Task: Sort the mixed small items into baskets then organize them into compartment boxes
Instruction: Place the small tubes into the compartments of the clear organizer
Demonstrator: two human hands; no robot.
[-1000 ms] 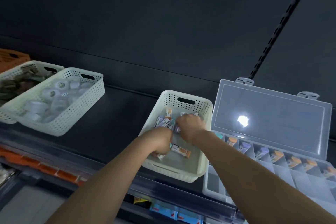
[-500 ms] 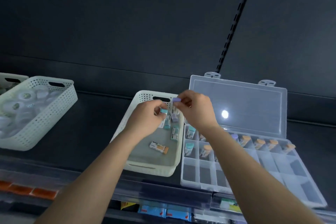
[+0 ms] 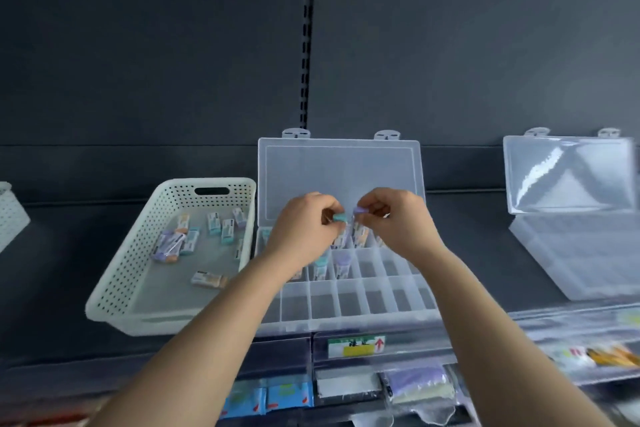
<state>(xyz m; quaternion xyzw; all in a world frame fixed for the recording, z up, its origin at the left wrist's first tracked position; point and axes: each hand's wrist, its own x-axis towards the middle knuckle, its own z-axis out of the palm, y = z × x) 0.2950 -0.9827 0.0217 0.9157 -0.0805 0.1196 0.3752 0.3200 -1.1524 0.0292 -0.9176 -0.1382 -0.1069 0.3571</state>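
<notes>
Erasers between fingers of both hands

Two items (teal, purple) over box

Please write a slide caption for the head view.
Over the open compartment box, the left hand pinches a teal-capped item and the right hand a purple-capped one, beside the basket.
</notes>
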